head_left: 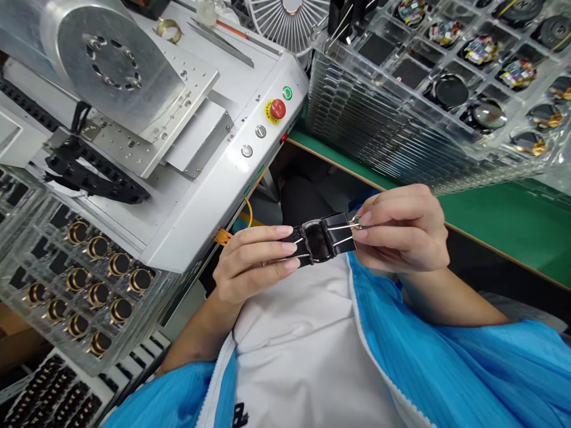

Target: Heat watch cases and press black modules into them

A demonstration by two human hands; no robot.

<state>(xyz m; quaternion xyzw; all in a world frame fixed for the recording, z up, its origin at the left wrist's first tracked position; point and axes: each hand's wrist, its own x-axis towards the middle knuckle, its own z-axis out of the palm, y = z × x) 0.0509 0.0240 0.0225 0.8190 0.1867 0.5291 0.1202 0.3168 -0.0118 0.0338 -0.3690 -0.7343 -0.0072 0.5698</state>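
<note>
In front of my chest I hold a small dark, rounded-square part (pixel 316 241), which looks like a watch case, with a black binder clip on each side. My left hand (pixel 254 261) has its fingers closed over the left binder clip (pixel 300 245), hiding most of it. Between thumb and fingers, my right hand (pixel 401 229) pinches the wire handle of the right binder clip (pixel 341 232). The clips lie against the part's two sides. Whether the right clip's jaws are spread cannot be made out.
On the left stands a white machine (pixel 214 196) with a red emergency button (pixel 277 109). A clear tray (pixel 107 333) of gold-rimmed watch cases sits beside it. Stacked clear trays (pixel 370 119) of round parts rise on the green bench (pixel 504 220) at right. A fan (pixel 285 27) is behind.
</note>
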